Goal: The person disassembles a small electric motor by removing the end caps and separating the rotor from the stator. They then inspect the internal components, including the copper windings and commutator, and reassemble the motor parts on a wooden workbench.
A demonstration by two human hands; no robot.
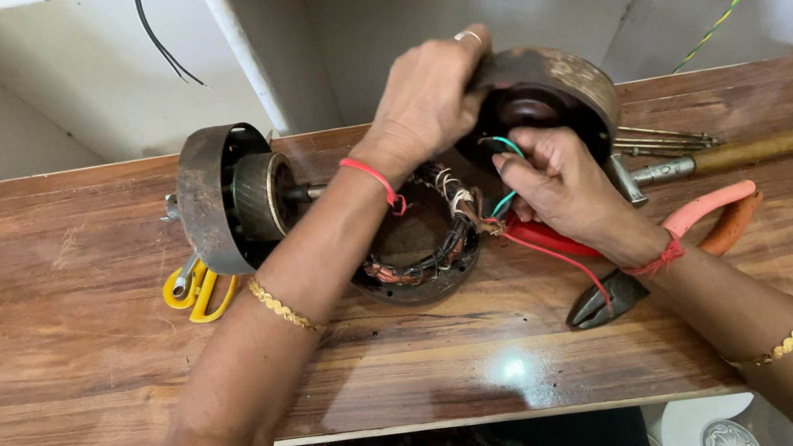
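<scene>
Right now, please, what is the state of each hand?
Left hand: closed on the rusty motor cover.
Right hand: pinching the green wire at the cover.

- The worktop (82, 373) is reddish-brown wood with darker grain streaks and a glossy sheen.
- The round motor cover (566, 81) at the far right is dark brown, mottled with rusty tan.
- The stator ring (417, 266) is blackish, its windings coppery with pale ties.
- Thin wires (505, 144) run teal-green and red.
- The rotor housing (209, 211) on the left is rusty dark brown, its core dull bronze.
- Pliers (717, 209) have salmon-pink and orange grips with dark grey jaws.
- Scissors handles (198, 293) are bright yellow.
- The screwdriver handle (770, 147) is ochre wood.
- The left hand (427, 98) wears a red wrist thread and a gold chain.
</scene>
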